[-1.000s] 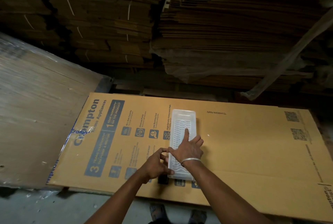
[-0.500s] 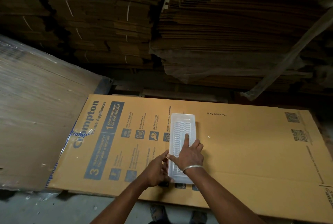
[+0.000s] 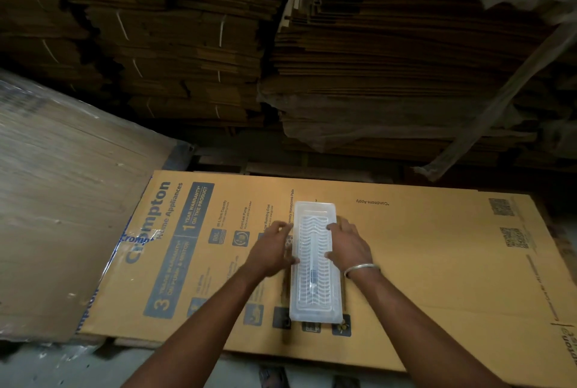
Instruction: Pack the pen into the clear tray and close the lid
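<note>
A long clear plastic tray [image 3: 314,297] with a ribbed inside lies lengthwise on a flat printed cardboard sheet [image 3: 437,263]. Through its clear top I see a pen [image 3: 313,266] lying along the middle. My left hand [image 3: 273,250] presses against the tray's left long edge, fingers and thumb on the rim. My right hand [image 3: 349,244], with a metal bangle at the wrist, grips the right long edge opposite it. Both hands sit around the tray's far half.
Tall stacks of flattened cardboard [image 3: 374,60] rise behind the sheet. A plastic-wrapped board pile [image 3: 62,200] lies at the left. The sheet's near edge [image 3: 312,356] borders a grey floor where feet in sandals show.
My right hand lifted off the tray's top and moved to its right edge. My left hand shifted forward along the left edge. The pen inside is now uncovered.
</note>
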